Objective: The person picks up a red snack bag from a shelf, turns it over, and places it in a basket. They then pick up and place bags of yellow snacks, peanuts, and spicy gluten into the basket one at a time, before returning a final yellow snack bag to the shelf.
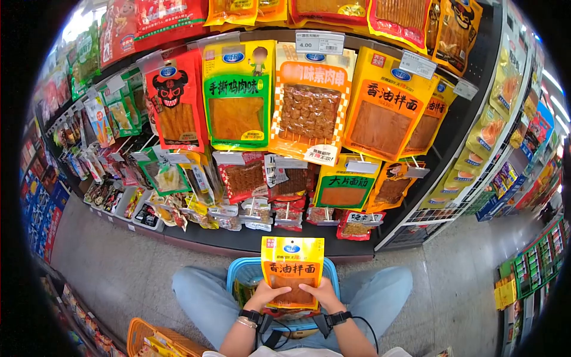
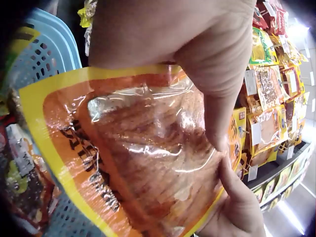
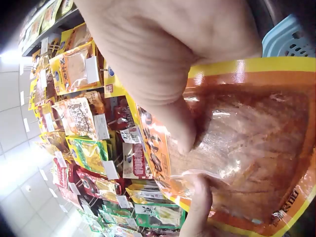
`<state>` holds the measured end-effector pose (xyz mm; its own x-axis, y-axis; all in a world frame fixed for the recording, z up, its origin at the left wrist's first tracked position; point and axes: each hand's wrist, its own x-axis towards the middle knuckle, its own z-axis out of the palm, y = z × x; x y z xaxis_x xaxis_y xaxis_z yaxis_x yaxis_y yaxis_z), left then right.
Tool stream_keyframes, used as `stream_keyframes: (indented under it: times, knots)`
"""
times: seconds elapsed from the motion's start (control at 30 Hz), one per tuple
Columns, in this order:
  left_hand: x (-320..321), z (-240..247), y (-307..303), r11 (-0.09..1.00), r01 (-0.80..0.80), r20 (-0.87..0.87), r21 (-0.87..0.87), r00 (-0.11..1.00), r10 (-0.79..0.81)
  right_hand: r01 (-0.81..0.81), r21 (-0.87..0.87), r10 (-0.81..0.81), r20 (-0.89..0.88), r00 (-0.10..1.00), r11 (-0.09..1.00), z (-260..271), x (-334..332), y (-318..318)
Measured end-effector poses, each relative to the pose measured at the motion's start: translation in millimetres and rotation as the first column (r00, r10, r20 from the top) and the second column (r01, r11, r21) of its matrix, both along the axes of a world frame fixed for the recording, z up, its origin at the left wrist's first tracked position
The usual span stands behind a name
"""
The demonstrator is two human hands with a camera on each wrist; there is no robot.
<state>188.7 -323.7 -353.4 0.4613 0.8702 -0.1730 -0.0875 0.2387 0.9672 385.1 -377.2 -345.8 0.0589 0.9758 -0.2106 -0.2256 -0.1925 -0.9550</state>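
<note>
A yellow and orange snack packet [image 1: 292,262] with a clear window onto brown strips stands upright before the person's body. Its left side is gripped by my left hand [image 1: 268,294], thumb across the front. On the opposite side my right hand [image 1: 320,293] holds it the same way, the two thumbs pointing at each other over the window. The fingers behind the packet are hidden in the head view. Directly below is a blue plastic basket [image 1: 238,266] between the knees, with other packets inside. In the left wrist view, a dark-filled packet [image 2: 24,182] lies in that basket.
A shelf rack ahead carries hanging snack packets, among them a matching yellow packet [image 1: 386,110] and a green and yellow one [image 1: 239,95]. Price tags [image 1: 320,43] project from the hooks. An orange basket [image 1: 140,333] stands at the lower left on the grey floor [image 1: 464,268].
</note>
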Motion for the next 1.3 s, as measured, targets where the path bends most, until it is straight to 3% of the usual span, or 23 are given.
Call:
stream_keyframes:
  times: [0.13, 0.23, 0.33, 0.5, 0.6, 0.77, 1.3]
  knots:
    - [-3, 3, -1, 0.999, 0.023, -0.068, -0.032, 0.997, -0.025, -0.042, 0.021, 0.044, -0.076, 0.996, 0.999, 16, 0, -2]
    - [-4, -9, 1, 0.999, 0.033, -0.086, -0.025, 0.996, -0.035, -0.088, -0.065, 0.085, -0.047, 0.995, 0.994, 8, 5, -3]
    - [-2, -11, 4, 0.994, 0.105, 0.034, -0.015, 0.994, -0.104, -0.100, -0.071, 0.098, -0.033, 0.995, 0.992, 3, 5, -4]
    - [-1, -7, 3, 0.983, 0.183, 0.067, -0.028, 0.981, -0.181, -0.104, -0.103, 0.102, -0.019, 0.995, 0.989, 6, 4, -4]
    - [-3, -10, 4, 0.986, 0.141, 0.024, -0.090, 0.990, -0.139, -0.055, -0.065, 0.049, -0.082, 0.995, 0.996, 10, 2, -5]
    - [-3, -3, 2, 0.986, 0.153, 0.028, -0.060, 0.988, -0.151, -0.124, -0.067, 0.116, -0.113, 0.987, 0.990, 8, 4, -5]
    - [4, 2, 0, 0.988, 0.105, 0.062, -0.112, 0.993, -0.098, -0.081, -0.061, 0.081, -0.012, 0.997, 0.995, 10, 12, -7]
